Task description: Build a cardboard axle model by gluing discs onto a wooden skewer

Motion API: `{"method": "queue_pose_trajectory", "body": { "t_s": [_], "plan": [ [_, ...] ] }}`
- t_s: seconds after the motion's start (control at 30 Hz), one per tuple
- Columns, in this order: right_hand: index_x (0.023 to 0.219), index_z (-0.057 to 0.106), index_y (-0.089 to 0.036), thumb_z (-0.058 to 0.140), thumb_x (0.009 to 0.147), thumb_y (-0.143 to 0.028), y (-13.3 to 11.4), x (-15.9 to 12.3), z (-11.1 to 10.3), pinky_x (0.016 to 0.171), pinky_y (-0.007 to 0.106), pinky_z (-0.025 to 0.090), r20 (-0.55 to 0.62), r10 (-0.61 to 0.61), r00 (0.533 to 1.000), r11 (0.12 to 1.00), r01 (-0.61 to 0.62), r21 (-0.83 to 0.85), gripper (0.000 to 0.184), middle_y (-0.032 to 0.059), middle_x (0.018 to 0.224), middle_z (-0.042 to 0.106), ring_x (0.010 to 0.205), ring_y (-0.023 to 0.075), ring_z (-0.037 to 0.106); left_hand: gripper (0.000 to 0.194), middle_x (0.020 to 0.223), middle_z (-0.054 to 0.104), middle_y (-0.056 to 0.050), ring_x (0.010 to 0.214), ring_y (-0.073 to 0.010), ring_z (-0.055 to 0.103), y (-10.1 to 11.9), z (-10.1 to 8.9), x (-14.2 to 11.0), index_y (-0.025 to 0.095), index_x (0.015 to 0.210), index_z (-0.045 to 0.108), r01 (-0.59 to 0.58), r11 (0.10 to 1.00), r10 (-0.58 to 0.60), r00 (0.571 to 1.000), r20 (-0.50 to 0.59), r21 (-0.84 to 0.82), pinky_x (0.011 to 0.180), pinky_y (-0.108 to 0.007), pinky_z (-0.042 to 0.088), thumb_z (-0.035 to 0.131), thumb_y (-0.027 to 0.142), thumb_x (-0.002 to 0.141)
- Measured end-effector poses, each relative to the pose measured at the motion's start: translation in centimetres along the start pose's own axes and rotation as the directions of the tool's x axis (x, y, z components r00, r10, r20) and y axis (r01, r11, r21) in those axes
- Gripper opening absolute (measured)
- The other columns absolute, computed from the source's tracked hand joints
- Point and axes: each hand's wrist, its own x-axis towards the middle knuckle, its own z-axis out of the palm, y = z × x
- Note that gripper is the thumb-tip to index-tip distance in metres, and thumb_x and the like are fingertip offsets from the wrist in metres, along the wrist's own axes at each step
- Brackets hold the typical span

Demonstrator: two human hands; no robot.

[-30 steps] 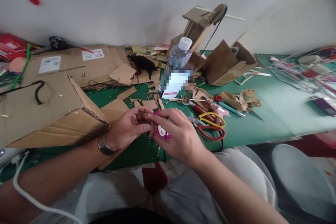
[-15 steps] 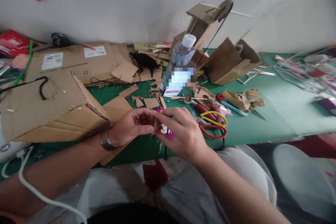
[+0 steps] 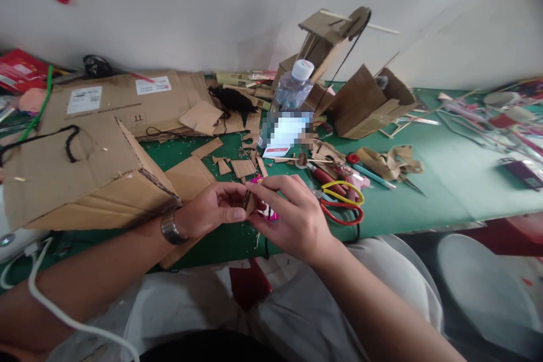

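Note:
Between the fingertips of my left hand point(image 3: 212, 206) and my right hand point(image 3: 294, 212) is a small brown piece of cardboard point(image 3: 249, 203). Both hands pinch it, and their fingers hide part of it. Just behind my right fingers shows a pink and white packet point(image 3: 270, 214), mostly covered. Scissors point(image 3: 345, 201) with yellow and orange handles lie to the right of my right hand. Beyond my hands are cardboard scraps point(image 3: 243, 168) and a thin stick carrying a small round cardboard disc point(image 3: 301, 159).
A cardboard box point(image 3: 91, 175) stands at left, with a large flat carton point(image 3: 114, 96) behind. A phone with a lit screen point(image 3: 282, 136) leans against a water bottle point(image 3: 292, 90). Further back stands a cardboard structure with a pulley wheel point(image 3: 360, 20); an open cardboard box point(image 3: 373, 104) is beside it.
My hands stay together on the cardboard piece, which has turned slightly and shows more of itself. The view has shifted a little; nothing else has visibly moved.

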Motion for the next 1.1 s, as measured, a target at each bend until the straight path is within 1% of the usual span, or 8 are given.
{"method": "queue_pose_trajectory", "body": {
  "t_s": [0.2,0.43,0.67,0.87,0.93,1.0,1.07,1.1],
  "plan": [
    [0.133,0.075,-0.017,0.076,0.102,-0.023,0.0,0.0,-0.1,0.078,0.044,0.057,0.02,0.009,1.0,1.0,-0.009,0.005,0.031,0.0118,0.111,0.08,0.095,0.027,0.078,0.047,0.101,0.077,-0.006,0.09,-0.017,0.069,0.3,0.7,0.0,0.021,0.113,0.086,-0.004,0.995,-0.001,0.999,-0.055,-0.101,0.083,-0.028,0.059,0.104,0.042,0.075],
    [0.132,0.076,-0.014,0.073,0.102,-0.02,-0.1,0.1,0.1,0.079,0.044,0.057,0.018,0.012,1.0,1.0,-0.012,-0.012,0.031,0.0132,0.111,0.08,0.095,0.0275,0.078,0.041,0.094,0.077,-0.005,0.086,-0.0153,0.069,0.2,0.6,0.1,0.018,0.101,0.087,0.016,0.989,-0.029,0.996,-0.087,-0.144,0.079,-0.026,0.062,0.107,0.037,0.071],
    [0.133,0.075,-0.018,0.072,0.101,-0.019,-0.1,0.1,0.3,0.08,0.042,0.057,0.017,0.02,1.0,1.0,-0.02,-0.019,0.033,0.0117,0.112,0.08,0.097,0.0266,0.078,0.043,0.083,0.075,-0.002,0.072,-0.0109,0.065,0.5,0.9,0.3,0.017,0.102,0.087,0.018,0.982,-0.034,0.996,-0.08,-0.189,0.07,-0.023,0.058,0.107,0.039,0.07],
    [0.135,0.074,-0.018,0.071,0.102,-0.019,-0.1,-0.1,0.5,0.081,0.043,0.058,0.027,0.027,0.999,1.0,-0.027,-0.009,0.034,0.0123,0.113,0.08,0.097,0.027,0.078,0.041,0.082,0.077,-0.003,0.073,-0.013,0.07,0.6,0.9,0.4,0.016,0.1,0.087,0.04,0.982,-0.051,0.997,-0.057,-0.182,0.072,-0.025,0.06,0.106,0.04,0.072],
    [0.139,0.072,-0.017,0.073,0.104,-0.024,-0.2,-0.1,0.5,0.082,0.043,0.059,0.037,0.022,0.999,1.0,-0.022,0.003,0.036,0.0137,0.115,0.08,0.1,0.0282,0.079,0.041,0.084,0.079,-0.003,0.074,-0.0137,0.072,0.6,0.8,0.4,0.016,0.1,0.087,0.039,0.981,-0.051,0.997,-0.06,-0.189,0.073,-0.025,0.062,0.106,0.038,0.072],
    [0.147,0.068,-0.016,0.078,0.105,-0.04,0.1,0.2,0.0,0.087,0.046,0.062,0.076,0.013,0.997,0.999,-0.015,0.03,0.049,0.0165,0.121,0.079,0.107,0.0314,0.078,0.038,0.088,0.081,-0.004,0.078,-0.0149,0.075,0.6,0.7,0.4,0.015,0.099,0.086,0.036,0.978,-0.05,0.997,-0.064,-0.207,0.077,-0.026,0.064,0.106,0.035,0.074],
    [0.15,0.067,-0.017,0.078,0.103,-0.054,1.1,0.5,-1.0,0.095,0.05,0.064,0.109,0.034,0.993,0.997,-0.042,0.07,0.062,0.0187,0.127,0.078,0.115,0.0345,0.077,0.033,0.095,0.084,-0.007,0.086,-0.0174,0.079,0.7,0.4,0.5,0.015,0.099,0.086,0.034,0.971,-0.049,0.997,-0.058,-0.236,0.086,-0.029,0.067,0.104,0.033,0.077],
    [0.148,0.069,-0.018,0.075,0.105,-0.053,2.1,0.6,-1.7,0.098,0.051,0.064,0.106,0.079,0.991,0.992,-0.088,0.085,0.056,0.0189,0.129,0.078,0.118,0.0349,0.077,0.032,0.099,0.085,-0.008,0.091,-0.019,0.081,0.7,0.3,0.6,0.015,0.099,0.086,0.035,0.967,-0.051,0.997,-0.057,-0.251,0.09,-0.031,0.068,0.103,0.033,0.079]
  ]
}}
